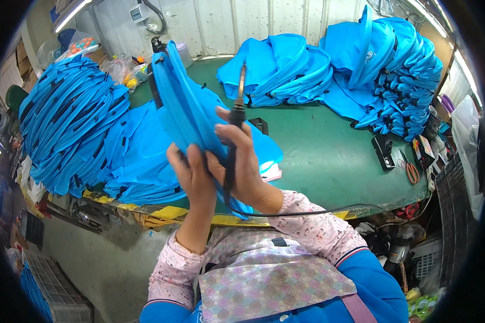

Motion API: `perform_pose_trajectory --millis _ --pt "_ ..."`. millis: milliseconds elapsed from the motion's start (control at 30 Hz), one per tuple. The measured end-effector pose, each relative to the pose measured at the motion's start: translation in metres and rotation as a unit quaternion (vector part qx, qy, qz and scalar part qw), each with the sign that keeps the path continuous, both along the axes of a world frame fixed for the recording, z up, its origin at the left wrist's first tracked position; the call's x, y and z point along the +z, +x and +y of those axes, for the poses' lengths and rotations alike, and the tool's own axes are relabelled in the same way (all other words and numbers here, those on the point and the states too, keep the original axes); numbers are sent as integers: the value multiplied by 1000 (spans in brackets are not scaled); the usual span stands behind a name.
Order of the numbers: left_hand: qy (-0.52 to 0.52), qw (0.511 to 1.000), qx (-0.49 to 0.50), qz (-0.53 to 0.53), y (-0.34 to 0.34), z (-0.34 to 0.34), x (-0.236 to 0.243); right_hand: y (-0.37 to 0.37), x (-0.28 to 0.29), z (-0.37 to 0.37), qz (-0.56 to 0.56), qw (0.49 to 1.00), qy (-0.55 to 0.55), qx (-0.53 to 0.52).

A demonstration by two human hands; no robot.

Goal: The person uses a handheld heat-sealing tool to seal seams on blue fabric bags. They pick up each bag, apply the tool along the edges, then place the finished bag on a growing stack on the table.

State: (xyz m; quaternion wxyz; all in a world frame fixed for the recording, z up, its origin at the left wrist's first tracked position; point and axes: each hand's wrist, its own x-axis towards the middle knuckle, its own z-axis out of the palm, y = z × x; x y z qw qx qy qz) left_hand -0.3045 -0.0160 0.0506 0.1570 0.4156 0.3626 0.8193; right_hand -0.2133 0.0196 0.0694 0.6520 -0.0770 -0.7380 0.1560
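Note:
In front of me a blue fabric piece with a curved, stiff-looking rim (183, 102) stands on edge, with black strap or buckle parts at its upper end. My left hand (193, 175) pinches its lower edge. My right hand (245, 164) grips a soldering iron (241, 102) by its black handle, the metal tip pointing up and away from me. The right fingertips are close beside the fabric; whether they also grip it I cannot tell. A black cord runs from the iron's handle to the right along the table edge.
Blue fabric pieces lie in a tall pile (73, 124) at left, a flatter stack (140, 153) beside it, and further heaps (285, 70) at the back. On the green table (328, 156), a black box (383, 152) and orange-handled scissors (411, 170) lie at right.

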Motion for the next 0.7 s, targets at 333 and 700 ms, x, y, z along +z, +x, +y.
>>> perform_pose_trajectory --millis 333,700 --pt "-319 897 -288 104 8 -38 -90 9 59 15 91 987 130 -40" --pt "-205 950 -220 78 -18 -28 -32 65 82 15 192 960 60 -193"
